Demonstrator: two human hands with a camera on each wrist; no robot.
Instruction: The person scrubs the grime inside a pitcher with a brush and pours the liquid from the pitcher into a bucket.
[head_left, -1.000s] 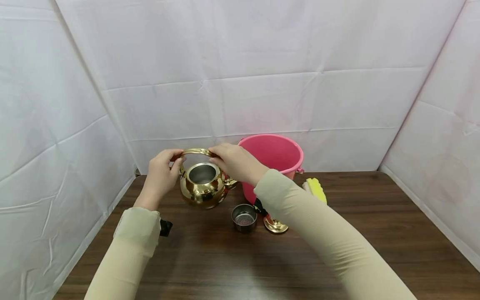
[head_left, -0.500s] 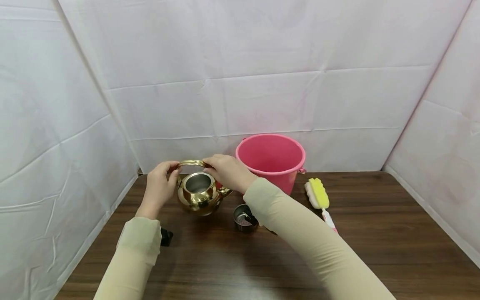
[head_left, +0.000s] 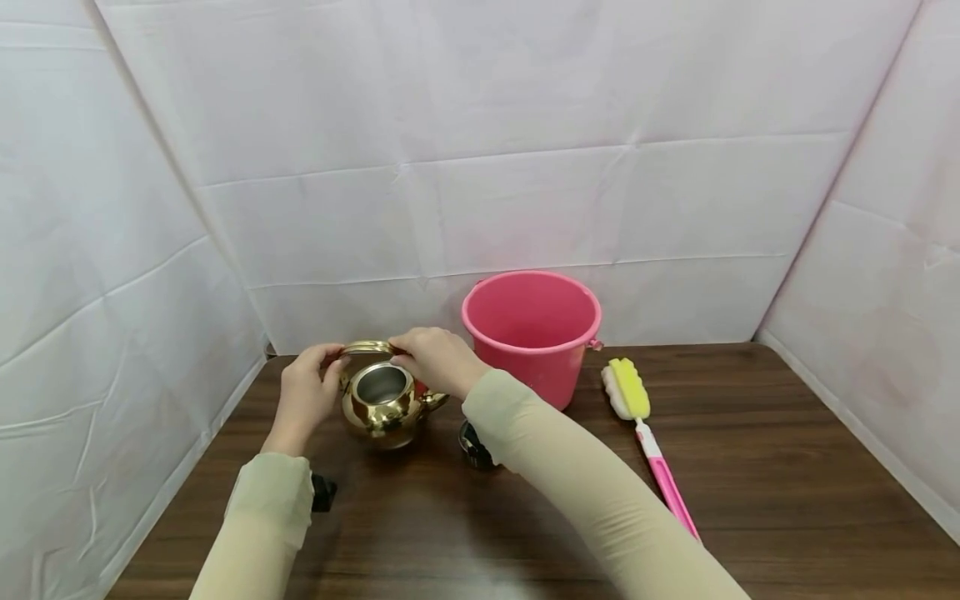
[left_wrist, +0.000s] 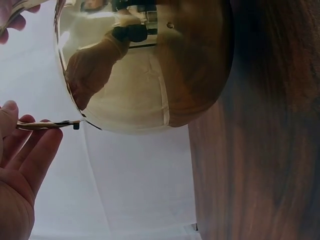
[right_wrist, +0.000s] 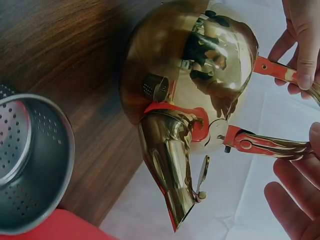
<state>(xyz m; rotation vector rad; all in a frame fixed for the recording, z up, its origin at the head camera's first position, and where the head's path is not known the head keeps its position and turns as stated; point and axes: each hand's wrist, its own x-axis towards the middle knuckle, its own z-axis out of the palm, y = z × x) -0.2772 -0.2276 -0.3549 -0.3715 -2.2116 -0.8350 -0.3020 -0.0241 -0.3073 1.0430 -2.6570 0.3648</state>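
A shiny gold teapot [head_left: 386, 423], lidless with its round mouth showing, hangs by its arched handle [head_left: 369, 347] between both hands, low over the wooden table. Whether its base touches the wood I cannot tell. My left hand [head_left: 303, 398] pinches the handle's left end between thumb and fingers. At the other end, my right hand [head_left: 441, 358] pinches the handle too. In the right wrist view the spout [right_wrist: 167, 162] points toward the bottom, with a small hinged flap [right_wrist: 204, 172] at its tip. A perforated metal strainer [right_wrist: 59, 132] stands beside the pot, largely hidden in the head view.
A pink bucket [head_left: 543, 367] stands behind my right forearm. To its right lies a long-handled sponge brush [head_left: 630, 390] with a yellow and white head and a pink handle [head_left: 671, 492]. White cloth walls [head_left: 517, 208] enclose the back and sides of the table [head_left: 780, 442].
Both hands have lowered the teapot toward the table, drifting slightly left. More of the sponge brush shows now. My right sleeve covers the gold lid that was visible earlier, and most of the strainer.
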